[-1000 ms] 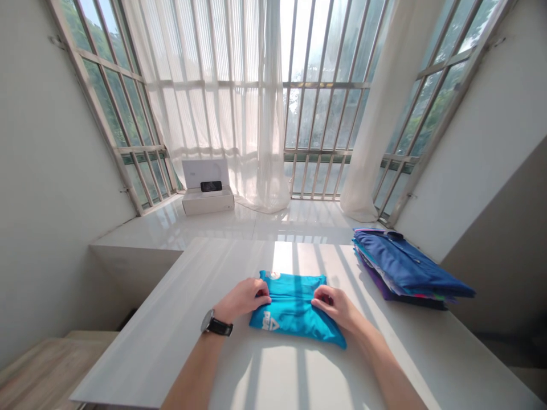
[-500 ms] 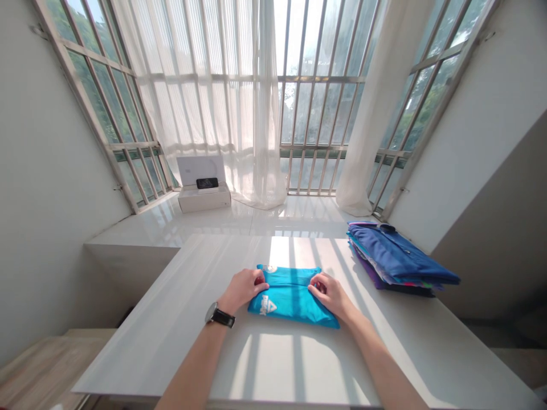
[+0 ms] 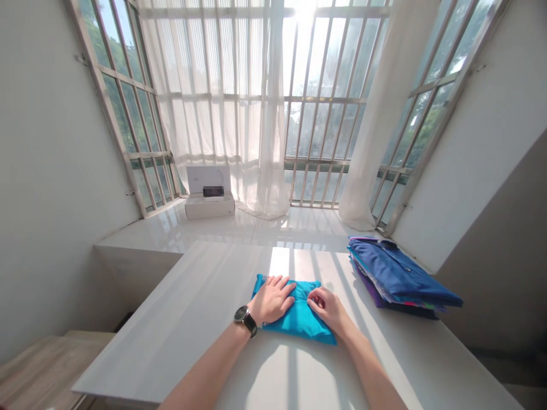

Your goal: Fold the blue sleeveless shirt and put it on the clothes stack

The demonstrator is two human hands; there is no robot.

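A folded turquoise garment lies on the white table in front of me. My left hand, with a black watch on its wrist, rests flat on the garment's left half, fingers stretched out. My right hand sits at the garment's right side with its fingers curled and pinching the fabric.
A stack of folded clothes with a dark blue shirt on top lies at the table's right. Beyond the table, a white open box stands on a glossy white ledge under barred windows with sheer curtains. A wooden surface shows at lower left.
My left hand has left the garment's left edge, opened and come to lie flat on top of it. The white logo is now covered. My right hand keeps its pinch.
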